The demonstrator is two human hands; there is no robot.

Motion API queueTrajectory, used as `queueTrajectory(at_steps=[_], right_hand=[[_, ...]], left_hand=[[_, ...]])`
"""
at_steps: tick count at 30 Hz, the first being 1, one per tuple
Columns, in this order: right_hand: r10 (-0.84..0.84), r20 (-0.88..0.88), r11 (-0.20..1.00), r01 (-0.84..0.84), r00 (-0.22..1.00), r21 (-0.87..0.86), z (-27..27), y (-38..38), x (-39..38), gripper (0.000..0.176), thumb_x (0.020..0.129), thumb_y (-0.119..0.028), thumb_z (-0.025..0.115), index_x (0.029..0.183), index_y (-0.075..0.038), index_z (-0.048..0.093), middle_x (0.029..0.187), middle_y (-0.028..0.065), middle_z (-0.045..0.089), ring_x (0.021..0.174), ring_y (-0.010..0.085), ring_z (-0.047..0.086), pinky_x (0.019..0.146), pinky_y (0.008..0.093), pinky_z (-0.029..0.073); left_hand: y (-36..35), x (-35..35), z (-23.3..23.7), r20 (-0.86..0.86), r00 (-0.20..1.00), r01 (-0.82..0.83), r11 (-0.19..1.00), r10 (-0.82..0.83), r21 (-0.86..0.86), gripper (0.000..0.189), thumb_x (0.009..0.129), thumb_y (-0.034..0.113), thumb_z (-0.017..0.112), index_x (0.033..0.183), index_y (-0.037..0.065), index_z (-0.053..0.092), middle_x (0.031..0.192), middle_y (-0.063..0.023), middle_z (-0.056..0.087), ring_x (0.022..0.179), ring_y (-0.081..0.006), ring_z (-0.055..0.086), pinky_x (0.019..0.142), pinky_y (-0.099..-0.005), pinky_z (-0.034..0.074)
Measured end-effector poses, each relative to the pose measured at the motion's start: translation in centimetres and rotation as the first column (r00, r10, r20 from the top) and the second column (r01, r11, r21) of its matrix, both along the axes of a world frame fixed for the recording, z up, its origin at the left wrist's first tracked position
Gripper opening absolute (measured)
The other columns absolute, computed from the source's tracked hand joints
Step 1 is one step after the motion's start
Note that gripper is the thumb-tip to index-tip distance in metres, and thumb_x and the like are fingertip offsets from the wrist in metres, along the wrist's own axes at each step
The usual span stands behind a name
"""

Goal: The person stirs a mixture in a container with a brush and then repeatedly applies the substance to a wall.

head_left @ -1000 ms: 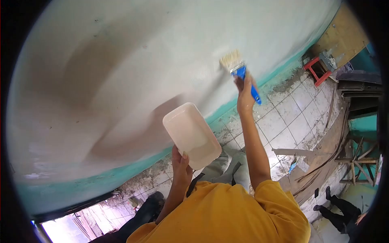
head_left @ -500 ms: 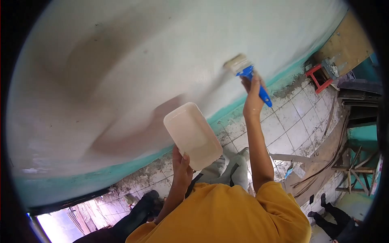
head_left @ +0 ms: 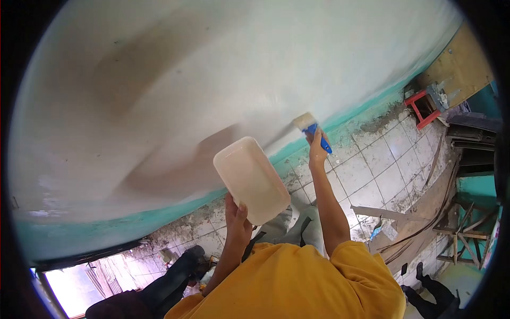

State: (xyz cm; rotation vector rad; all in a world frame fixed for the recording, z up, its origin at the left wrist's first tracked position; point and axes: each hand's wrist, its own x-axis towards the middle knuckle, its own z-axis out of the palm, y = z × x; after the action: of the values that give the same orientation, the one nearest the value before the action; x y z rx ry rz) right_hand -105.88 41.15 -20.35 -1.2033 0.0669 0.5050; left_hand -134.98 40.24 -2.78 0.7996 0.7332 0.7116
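Note:
My left hand [head_left: 239, 219] grips the lower left edge of a pale rectangular tray [head_left: 252, 181], its thumb over the rim. The tray is shallow with rounded corners. In my right hand [head_left: 317, 150] is a paintbrush [head_left: 323, 144] with a blue handle. Its wide, cream-coloured bristles point up and left, right at the white wall [head_left: 255, 69], low down near the green band [head_left: 340, 120] along the wall's foot. Shadows of the brush, the tray and my arms fall across the wall.
Worn white tiles [head_left: 356, 173] cover the floor. A red stool [head_left: 422, 109] stands at the right, near a wooden board [head_left: 457, 64]. Planks and a wooden frame [head_left: 467, 234] lie further right. One person's legs [head_left: 178, 274] show at lower left, another's [head_left: 433, 295] at lower right.
My right hand has moved the paintbrush down and slightly left along the wall, closer to the green band. My left hand and the tray have barely shifted.

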Motion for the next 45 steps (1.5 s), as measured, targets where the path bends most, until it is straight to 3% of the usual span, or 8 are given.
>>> queueTrajectory(at_steps=[6,11,16,20,29,35,41,45], right_hand=[[-0.044,0.231,0.973,-0.011,0.972,0.231,16.8,0.1,2.4,0.057,0.101,-0.035,0.054,0.137,0.008,0.043,0.118,0.0163,0.063,0.107,0.0233,0.066,0.092,0.0338,0.053],[-0.089,0.214,0.913,-0.006,0.973,0.408,13.4,0.8,3.4,0.05,0.103,-0.032,0.051,0.136,0.006,0.045,0.121,0.0127,0.061,0.106,0.0212,0.065,0.091,0.0328,0.053],[-0.031,0.035,0.994,0.027,0.999,0.109,0.1,0.1,2.1,0.054,0.102,-0.036,0.052,0.134,0.007,0.046,0.121,0.0161,0.061,0.108,0.0238,0.064,0.093,0.0339,0.053],[0.023,-0.032,1.0,-0.024,0.999,-0.017,-1.7,-1.3,2.7,0.05,0.102,-0.032,0.054,0.133,0.006,0.048,0.12,0.0159,0.062,0.106,0.0238,0.066,0.09,0.0327,0.054],[0.144,0.305,0.974,-0.189,0.941,0.125,19.2,-9.8,5.1,0.045,0.097,-0.028,0.062,0.124,0.008,0.055,0.102,0.0143,0.068,0.087,0.0212,0.07,0.078,0.0309,0.056],[0.237,0.49,0.929,-0.343,0.839,0.138,26.0,-15.7,6.8,0.025,0.092,-0.015,0.07,0.103,0.006,0.065,0.096,0.015,0.068,0.071,0.018,0.066,0.065,0.0287,0.054],[0.446,0.629,0.893,-0.364,0.637,-0.265,29.6,-17.6,6.8,0.023,0.095,-0.017,0.066,0.09,0.005,0.069,0.077,0.0078,0.067,0.066,0.0118,0.062,0.059,0.0251,0.048],[0.459,0.74,0.886,-0.318,0.492,-0.338,29.4,-17.5,7.1,0.02,0.092,-0.016,0.065,0.09,0.003,0.07,0.067,0.0068,0.066,0.059,0.0104,0.059,0.055,0.0257,0.047]], left_hand=[[-0.8,1.0,0.3,0.031,0.999,-0.019,1.0,0.019,-0.004,0.067,0.092,0.03,0.069,0.144,0.01,0.031,0.136,-0.0069,0.046,0.129,-0.0214,0.046,0.107,-0.0417,0.041],[-1.2,1.4,0.3,0.04,0.999,-0.028,1.0,0.028,0.008,0.069,0.093,0.029,0.068,0.145,0.009,0.03,0.138,-0.0081,0.045,0.13,-0.0225,0.045,0.107,-0.0419,0.041],[-1.6,1.8,0.6,0.056,0.998,-0.017,0.999,0.016,0.034,0.068,0.094,0.028,0.067,0.146,0.008,0.029,0.139,-0.0082,0.045,0.13,-0.0216,0.045,0.108,-0.0414,0.04],[-2.0,3.0,0.3,-0.007,0.999,-0.046,0.996,0.047,0.07,0.071,0.091,0.035,0.069,0.145,0.008,0.032,0.138,-0.0081,0.046,0.13,-0.0232,0.046,0.107,-0.0412,0.042],[-2.6,9.7,1.1,0.101,0.994,-0.052,0.997,0.046,0.062,0.068,0.095,0.023,0.064,0.148,0.005,0.024,0.141,-0.0097,0.041,0.132,-0.0199,0.04,0.111,-0.0367,0.033],[-4.4,14.8,2.7,0.148,0.988,-0.051,0.998,0.045,0.04,0.064,0.097,0.018,0.06,0.148,0.005,0.023,0.141,-0.0123,0.041,0.132,-0.0206,0.04,0.112,-0.0365,0.032],[-6.6,18.2,4.2,0.173,0.985,-0.038,0.997,0.026,0.065,0.062,0.099,0.016,0.057,0.148,0.003,0.021,0.141,-0.0138,0.041,0.131,-0.0209,0.041,0.111,-0.0376,0.033],[-7.9,19.4,5.1,0.174,0.984,-0.048,0.994,0.031,0.098,0.063,0.099,0.015,0.057,0.148,0.003,0.019,0.141,-0.0139,0.041,0.131,-0.0206,0.042,0.111,-0.0375,0.034]])
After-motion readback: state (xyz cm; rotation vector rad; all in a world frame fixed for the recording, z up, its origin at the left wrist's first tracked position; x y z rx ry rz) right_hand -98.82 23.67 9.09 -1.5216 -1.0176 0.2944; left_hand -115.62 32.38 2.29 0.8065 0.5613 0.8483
